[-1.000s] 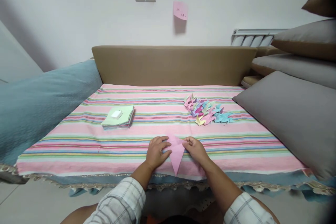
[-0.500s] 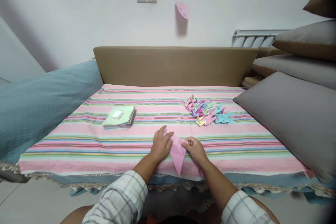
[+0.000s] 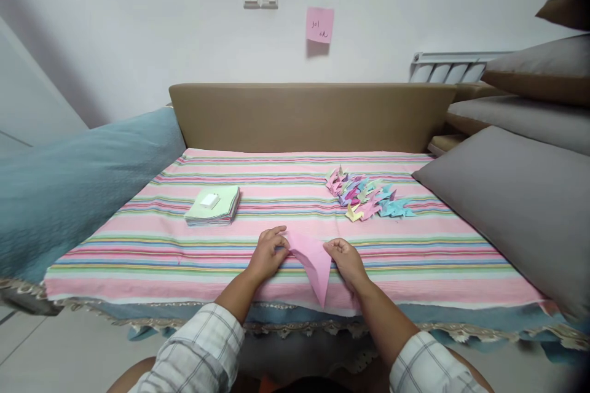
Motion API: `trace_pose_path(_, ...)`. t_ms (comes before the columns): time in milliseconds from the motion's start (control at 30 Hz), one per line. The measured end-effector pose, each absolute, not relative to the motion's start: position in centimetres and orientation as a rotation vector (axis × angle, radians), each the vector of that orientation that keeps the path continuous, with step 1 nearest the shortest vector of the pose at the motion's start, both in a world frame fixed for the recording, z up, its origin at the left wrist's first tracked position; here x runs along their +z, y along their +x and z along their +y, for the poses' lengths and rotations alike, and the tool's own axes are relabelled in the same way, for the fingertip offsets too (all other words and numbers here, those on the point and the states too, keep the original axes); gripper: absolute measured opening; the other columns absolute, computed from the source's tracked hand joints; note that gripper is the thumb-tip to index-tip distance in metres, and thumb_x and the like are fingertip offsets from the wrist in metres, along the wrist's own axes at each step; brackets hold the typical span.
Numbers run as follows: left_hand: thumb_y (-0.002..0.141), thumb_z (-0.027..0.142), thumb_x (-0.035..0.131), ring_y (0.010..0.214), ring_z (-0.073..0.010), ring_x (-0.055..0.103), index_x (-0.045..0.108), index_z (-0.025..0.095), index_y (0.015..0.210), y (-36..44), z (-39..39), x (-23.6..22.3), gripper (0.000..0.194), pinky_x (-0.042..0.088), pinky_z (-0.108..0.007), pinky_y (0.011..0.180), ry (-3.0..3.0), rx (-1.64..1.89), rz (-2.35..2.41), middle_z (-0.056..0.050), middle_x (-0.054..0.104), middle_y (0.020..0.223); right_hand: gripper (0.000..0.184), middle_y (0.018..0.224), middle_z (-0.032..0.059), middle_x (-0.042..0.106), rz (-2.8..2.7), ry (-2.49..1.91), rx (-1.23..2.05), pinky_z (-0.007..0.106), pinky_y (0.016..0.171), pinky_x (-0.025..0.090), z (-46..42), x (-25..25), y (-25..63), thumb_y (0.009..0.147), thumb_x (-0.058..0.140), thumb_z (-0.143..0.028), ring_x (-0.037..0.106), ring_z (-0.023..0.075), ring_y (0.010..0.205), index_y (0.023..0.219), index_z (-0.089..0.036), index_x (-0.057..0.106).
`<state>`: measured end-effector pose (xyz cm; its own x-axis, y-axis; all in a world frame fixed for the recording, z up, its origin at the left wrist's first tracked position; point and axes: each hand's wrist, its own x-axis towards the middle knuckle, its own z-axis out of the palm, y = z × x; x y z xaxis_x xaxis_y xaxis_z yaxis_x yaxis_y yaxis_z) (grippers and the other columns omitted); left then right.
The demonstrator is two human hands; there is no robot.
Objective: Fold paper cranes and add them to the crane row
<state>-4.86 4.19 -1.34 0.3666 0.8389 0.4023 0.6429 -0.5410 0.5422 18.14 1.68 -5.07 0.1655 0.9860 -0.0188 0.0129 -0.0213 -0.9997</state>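
A pink sheet of origami paper (image 3: 314, 261), partly folded and tapering to a point toward me, is stretched between my hands near the front edge of the striped cloth. My left hand (image 3: 270, 252) has the thumb and fingers closed at the paper's upper left corner. At the upper right edge, my right hand (image 3: 343, 260) pinches it between thumb and forefinger. Beyond my right hand lies a cluster of folded paper cranes (image 3: 364, 195) in pink, purple, blue, green and yellow.
A stack of square paper (image 3: 216, 212) sits at left with a small white object (image 3: 209, 201) on top. The striped cloth (image 3: 138, 245) covers the seat. Grey cushions (image 3: 511, 209) are piled at right; a blue-covered armrest (image 3: 92, 178) bounds the left. A pink note (image 3: 319, 24) hangs on the wall.
My left hand has moved left, and the pink paper's left side has opened out with it. My right hand keeps its pinch. The wall note now hangs flatter.
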Motion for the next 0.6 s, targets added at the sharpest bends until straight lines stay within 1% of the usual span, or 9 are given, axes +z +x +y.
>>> trace_pose_path(133,0.069,0.003,0.05,0.11,-0.0215,0.049,0.062,0.022,0.076,-6.0,4.1,-1.7,0.023,0.038,-0.042,0.095,2.5,0.966,1.33,-0.004,0.058,0.121,0.035,0.058,-0.004,0.053,-1.061,-1.319,1.073,0.023,0.053,0.036,1.9,-5.8,18.2,0.067,0.064,-0.052,0.047,0.0116,0.053,0.074,-0.019,0.056)
trace_pose_path(267,0.073,0.007,0.05,0.106,-0.0219,0.051,0.063,0.024,0.076,-6.5,3.8,-2.2,0.022,0.04,-0.042,0.091,2.578,0.903,1.333,-0.004,0.061,0.118,0.035,0.059,-0.0028,0.056,-1.076,-1.371,1.03,0.024,0.053,0.038,2.3,-6.1,18.3,0.067,0.063,-0.052,0.049,0.0125,0.053,0.076,-0.019,0.057)
trace_pose_path(400,0.075,0.008,0.048,0.102,-0.0216,0.052,0.064,0.024,0.079,-6.6,3.0,-2.5,0.023,0.041,-0.042,0.088,2.594,0.831,1.304,-0.003,0.064,0.114,0.034,0.056,-0.0044,0.054,-1.161,-1.488,0.913,0.025,0.053,0.038,2.8,-5.6,18.5,0.067,0.062,-0.051,0.05,0.0134,0.052,0.08,-0.019,0.059)
trace_pose_path(500,0.073,0.008,0.048,0.1,-0.0206,0.054,0.065,0.025,0.087,-6.6,2.3,-2.7,0.028,0.041,-0.04,0.089,2.595,0.833,1.261,-0.002,0.066,0.111,0.033,0.056,-0.0048,0.052,-1.26,-1.574,0.779,0.027,0.055,0.039,3.5,-5.2,18.5,0.068,0.06,-0.048,0.051,0.0152,0.054,0.085,-0.02,0.06)
trace_pose_path(600,0.07,0.013,0.054,0.103,-0.0213,0.054,0.064,0.028,0.101,-6.6,1.9,-2.8,0.036,0.04,-0.04,0.091,2.651,0.794,1.196,-0.002,0.065,0.114,0.033,0.065,-0.002,0.057,-1.349,-1.62,0.674,0.029,0.06,0.042,4.1,-5.4,18.4,0.07,0.057,-0.046,0.053,0.0168,0.06,0.091,-0.02,0.06)
